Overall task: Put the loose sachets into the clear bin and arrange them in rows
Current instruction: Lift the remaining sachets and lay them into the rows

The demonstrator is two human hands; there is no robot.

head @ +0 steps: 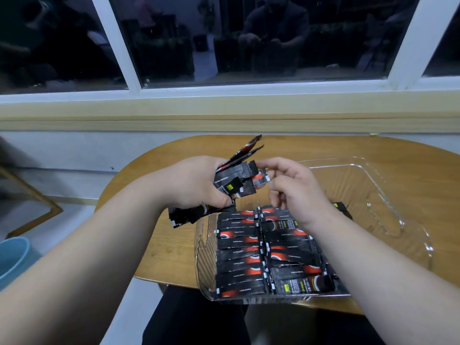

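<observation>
While the left hand [196,183] clutches slim black foil sachets [239,174] over the far-left corner of the clear plastic bin [336,162], the right hand [296,188] meets one end with curved fingers [263,163]; whether they pinch it, I cannot tell. They seem light and slippery: take crimped ends.

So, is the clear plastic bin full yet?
No, the far half of the clear plastic bin is bare; black-and-red sachet rows cover only its near half.

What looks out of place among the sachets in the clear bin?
In the clear bin, two sachets of the right row show a yellow-lettered face while the rest show red: the nearest sachet and the second-farthest sachet. A tilted sachet lies right of that row.
</observation>
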